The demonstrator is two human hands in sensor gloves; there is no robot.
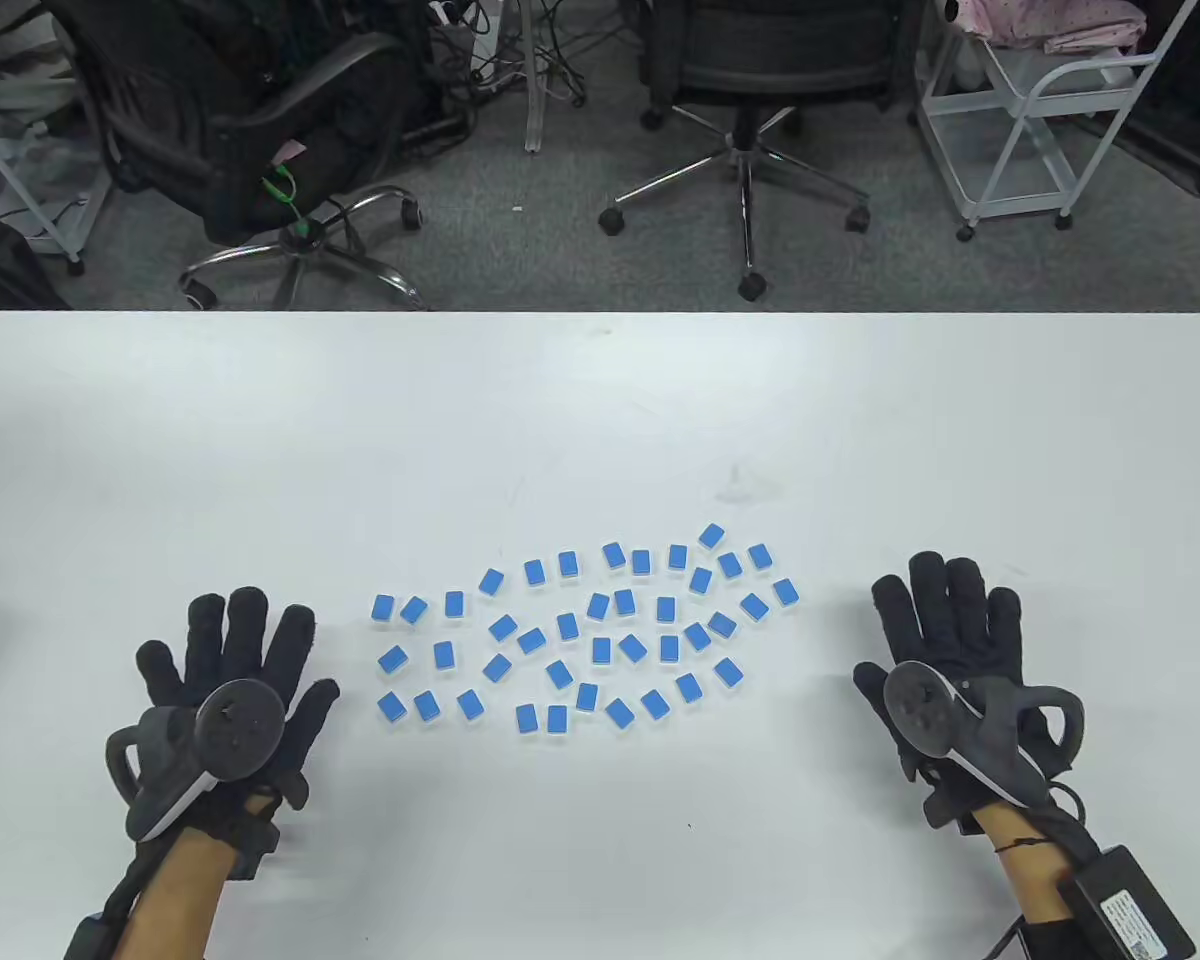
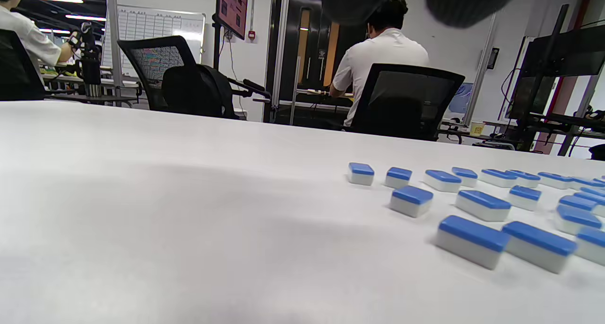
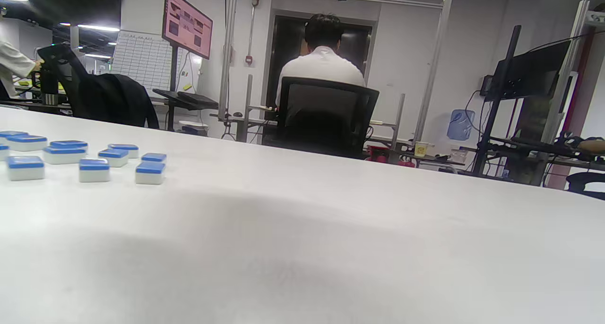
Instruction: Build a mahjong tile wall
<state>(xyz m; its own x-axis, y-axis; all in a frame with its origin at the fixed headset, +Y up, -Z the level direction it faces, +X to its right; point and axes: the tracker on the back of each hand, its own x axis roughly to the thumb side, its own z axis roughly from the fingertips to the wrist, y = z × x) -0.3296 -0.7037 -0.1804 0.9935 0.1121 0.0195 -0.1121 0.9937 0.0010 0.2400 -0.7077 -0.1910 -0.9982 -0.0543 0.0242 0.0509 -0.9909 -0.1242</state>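
Note:
Several blue-backed mahjong tiles (image 1: 600, 650) lie scattered face down on the white table (image 1: 600, 420), none stacked. My left hand (image 1: 235, 640) lies flat to the left of the tiles, fingers spread and straight, holding nothing. My right hand (image 1: 945, 610) lies flat to the right of the tiles, fingers straight, also holding nothing. In the left wrist view the tiles (image 2: 472, 205) sit at the right, with blurred fingertips (image 2: 463, 2) at the top edge. In the right wrist view the tiles (image 3: 94, 168) lie at the left.
Beyond the table's far edge stand two office chairs (image 1: 750, 80) and a white cart (image 1: 1040, 110). A black box (image 1: 1130, 915) is strapped near my right forearm. A seated person (image 3: 324, 64) is in the background.

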